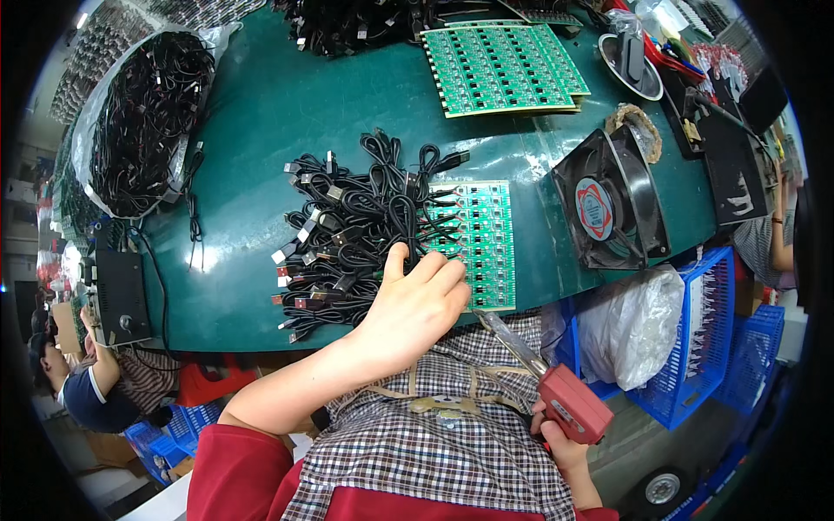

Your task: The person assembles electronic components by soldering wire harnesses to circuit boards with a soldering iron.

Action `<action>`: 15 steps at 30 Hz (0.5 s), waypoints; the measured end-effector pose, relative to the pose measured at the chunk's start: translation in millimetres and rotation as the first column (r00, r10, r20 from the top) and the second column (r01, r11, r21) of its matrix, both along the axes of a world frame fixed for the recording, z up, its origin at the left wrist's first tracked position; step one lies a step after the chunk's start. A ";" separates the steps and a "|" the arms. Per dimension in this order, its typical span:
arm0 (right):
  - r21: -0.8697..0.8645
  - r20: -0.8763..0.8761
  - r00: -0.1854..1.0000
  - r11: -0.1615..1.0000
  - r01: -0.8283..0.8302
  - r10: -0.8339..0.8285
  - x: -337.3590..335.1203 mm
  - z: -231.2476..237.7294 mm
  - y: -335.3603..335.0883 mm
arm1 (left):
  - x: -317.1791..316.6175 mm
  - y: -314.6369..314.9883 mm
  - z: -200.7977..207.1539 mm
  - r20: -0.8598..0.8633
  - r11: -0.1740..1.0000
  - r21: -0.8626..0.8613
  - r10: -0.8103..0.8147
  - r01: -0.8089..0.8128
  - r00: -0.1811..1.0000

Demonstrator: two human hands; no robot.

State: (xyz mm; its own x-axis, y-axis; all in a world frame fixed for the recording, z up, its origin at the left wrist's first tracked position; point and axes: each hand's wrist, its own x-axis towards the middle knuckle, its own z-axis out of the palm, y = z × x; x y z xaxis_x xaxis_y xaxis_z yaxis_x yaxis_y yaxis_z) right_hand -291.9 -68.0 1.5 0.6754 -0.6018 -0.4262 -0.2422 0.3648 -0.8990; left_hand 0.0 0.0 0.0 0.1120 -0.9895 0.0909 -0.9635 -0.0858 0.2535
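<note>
My left hand (pixel 419 297) rests with curled fingers over the near left part of a green circuit board panel (pixel 492 234), against a heap of black USB cables (pixel 352 230). What its fingertips grip is hidden beneath the hand. The cables lie in folded bundles, plugs mostly to the left, with thin wire ends reaching the board's left side. In my right hand (pixel 563 445) is a red soldering gun (pixel 575 405). Its metal barrel slants up and left, the tip by the board's near edge; I cannot tell whether they touch.
A stack of green circuit boards (pixel 504 69) lies at the far side. On the right stand a black fan (pixel 612 200) and a metal dish (pixel 621 78). A bag of black cables (pixel 148 122) and a black box with a knob (pixel 120 295) sit left. Blue crates (pixel 695 347) stand beside the table.
</note>
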 end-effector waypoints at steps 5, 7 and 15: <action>-0.112 -0.050 0.997 0.991 -0.072 0.067 -6.4 -3.2 1.8 | -4.2 2.3 0.2 0.001 1.000 0.013 0.009 -0.009 1.000; -0.095 -0.044 0.997 0.994 -0.060 0.056 -1.6 0.4 0.8 | -4.8 1.8 0.2 -0.004 1.000 0.022 0.011 -0.011 1.000; -0.110 -0.035 0.996 0.990 -0.085 0.081 -3.9 -4.3 0.4 | -6.0 1.7 1.4 0.004 0.998 0.051 0.031 -0.031 1.000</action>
State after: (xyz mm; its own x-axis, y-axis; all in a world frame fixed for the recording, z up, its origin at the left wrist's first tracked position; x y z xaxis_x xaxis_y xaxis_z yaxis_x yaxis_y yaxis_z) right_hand -295.7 -67.6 -2.8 0.7126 -0.5890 -0.3811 -0.2953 0.2408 -0.9245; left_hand -6.0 1.7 1.4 0.1428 -0.9889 0.0404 -0.9609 -0.1287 0.2453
